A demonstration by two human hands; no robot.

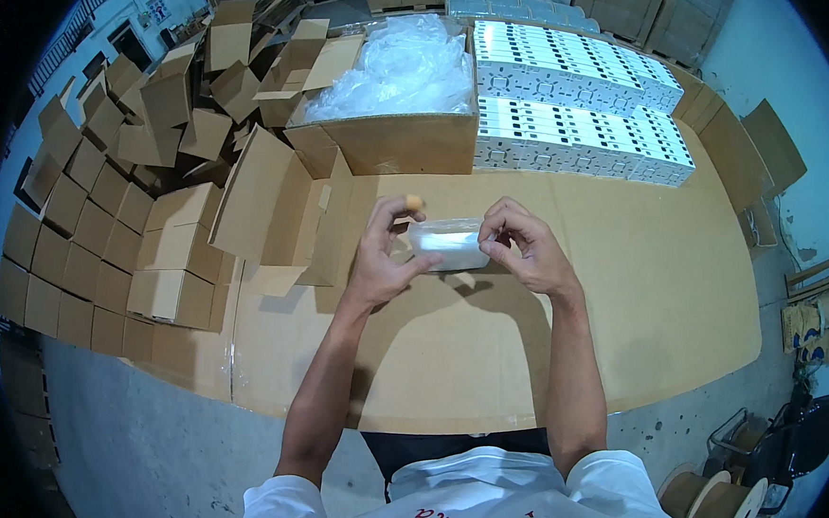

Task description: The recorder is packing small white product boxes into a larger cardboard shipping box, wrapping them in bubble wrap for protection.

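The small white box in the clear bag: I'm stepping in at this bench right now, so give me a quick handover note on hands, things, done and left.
Left hand and right hand both grip the small white box in a clear bag above the cardboard-covered table.
Open carton of clear bags stands behind; white boxes in rows right of it; small brown cartons piled left.
Done: box is inside the bag.
Left: whether the bag is closed cannot be told.

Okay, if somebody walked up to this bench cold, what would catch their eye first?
Probably the two hands at the middle of the cardboard-covered table: the left hand and right hand hold a small white box in a clear bag between them. Behind them an open carton brims with clear bags, with rows of white boxes stacked to its right. Small brown cartons crowd the left side.
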